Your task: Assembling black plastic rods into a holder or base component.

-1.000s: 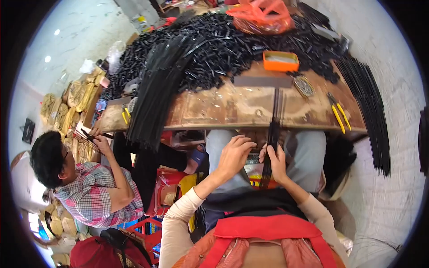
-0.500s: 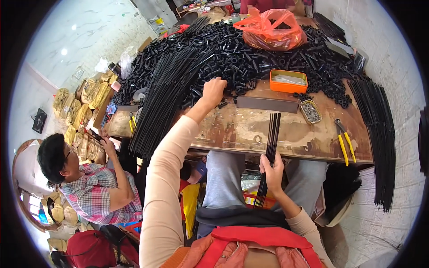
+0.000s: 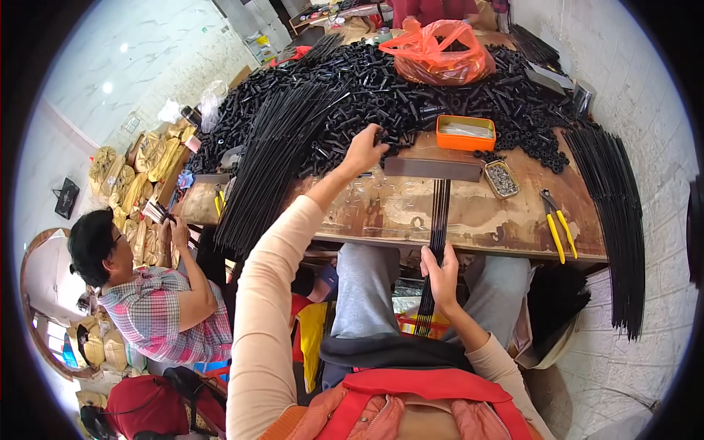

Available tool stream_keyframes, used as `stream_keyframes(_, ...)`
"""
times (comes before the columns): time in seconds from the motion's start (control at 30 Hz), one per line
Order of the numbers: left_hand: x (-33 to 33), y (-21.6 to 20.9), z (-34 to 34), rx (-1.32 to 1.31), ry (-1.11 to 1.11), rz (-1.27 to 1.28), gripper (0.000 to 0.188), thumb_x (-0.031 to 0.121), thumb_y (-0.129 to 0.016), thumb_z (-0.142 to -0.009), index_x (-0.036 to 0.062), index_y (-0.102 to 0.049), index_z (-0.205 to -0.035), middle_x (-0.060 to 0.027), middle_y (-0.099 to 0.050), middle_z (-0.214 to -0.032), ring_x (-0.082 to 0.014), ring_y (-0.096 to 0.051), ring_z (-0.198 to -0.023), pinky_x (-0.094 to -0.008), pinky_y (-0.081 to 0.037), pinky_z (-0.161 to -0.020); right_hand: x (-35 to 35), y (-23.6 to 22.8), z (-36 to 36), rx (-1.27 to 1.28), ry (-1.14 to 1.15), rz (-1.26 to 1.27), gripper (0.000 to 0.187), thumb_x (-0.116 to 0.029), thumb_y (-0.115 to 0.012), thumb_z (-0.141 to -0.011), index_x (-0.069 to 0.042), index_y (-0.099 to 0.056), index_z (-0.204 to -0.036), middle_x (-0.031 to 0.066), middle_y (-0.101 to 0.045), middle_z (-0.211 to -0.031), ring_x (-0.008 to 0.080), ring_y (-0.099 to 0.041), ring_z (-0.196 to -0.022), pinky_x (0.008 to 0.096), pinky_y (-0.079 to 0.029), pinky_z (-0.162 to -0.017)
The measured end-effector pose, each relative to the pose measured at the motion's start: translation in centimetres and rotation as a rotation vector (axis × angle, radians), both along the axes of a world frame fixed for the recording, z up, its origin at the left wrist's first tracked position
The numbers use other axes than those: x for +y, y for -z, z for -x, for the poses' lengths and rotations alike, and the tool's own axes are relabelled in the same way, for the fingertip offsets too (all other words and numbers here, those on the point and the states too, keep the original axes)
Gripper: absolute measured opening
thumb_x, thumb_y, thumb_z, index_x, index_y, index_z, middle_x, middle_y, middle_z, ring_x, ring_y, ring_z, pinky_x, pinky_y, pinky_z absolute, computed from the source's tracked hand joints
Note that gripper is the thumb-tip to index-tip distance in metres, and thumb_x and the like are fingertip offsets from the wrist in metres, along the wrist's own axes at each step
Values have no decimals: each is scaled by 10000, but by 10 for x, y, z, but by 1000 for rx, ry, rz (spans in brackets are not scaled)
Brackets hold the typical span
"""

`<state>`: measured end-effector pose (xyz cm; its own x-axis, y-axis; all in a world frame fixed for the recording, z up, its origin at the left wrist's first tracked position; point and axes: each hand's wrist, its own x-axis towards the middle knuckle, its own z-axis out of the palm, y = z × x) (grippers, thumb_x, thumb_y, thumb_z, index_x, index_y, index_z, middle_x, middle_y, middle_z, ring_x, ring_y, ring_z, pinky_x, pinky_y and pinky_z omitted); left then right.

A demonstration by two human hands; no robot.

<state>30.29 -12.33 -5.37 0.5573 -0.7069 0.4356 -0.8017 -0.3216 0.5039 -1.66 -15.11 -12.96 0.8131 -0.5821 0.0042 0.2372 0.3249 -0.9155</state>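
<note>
My left hand is at the near edge of a big heap of small black plastic parts. Its thumb and fingers are closed around one dark piece, partly hidden by the fingers. In front of my lap, my right hand grips a bundle of thin black rods, which points away from me. The far ends of the rods come up to a long brown block on the wooden table.
An orange tin of pale thin pieces and a small tray of metal bits stand behind yellow-handled pliers. Long black rods lie left and right. A red plastic bag sits on the heap. A co-worker sits at left.
My left hand has shifted slightly right and turned, with a dark piece now showing at its fingertips. The rod bundle in my right hand has moved a little forward, toward the brown block.
</note>
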Motion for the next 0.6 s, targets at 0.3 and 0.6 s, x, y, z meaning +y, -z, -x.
stream_keyframes(0.3, 13, -27, -4, -112, -86, -115, 178, 125, -761, -740, -3, -712, -854, -144, -671, -676, -213, -666, -598, -313, -492, -589, 3, 3, -6, -1, -1, 7, 74, -86, -565, -954, -59, -498, -935, -27, -478, -683, 48, -452, -573, 206, -363, -526)
stream_keyframes(0.6, 61, 0, 105, 474, 53, -147, 244, 199, -771, -787, 26, -738, -956, -44, -716, -801, -81, -604, -720, -271, -498, -691, 15, -13, 6, -81, -130, 57, 302, -305, -442, -1026, -23, -540, -984, 59, -588, -770, 119, -563, -631, 235, -449, -586)
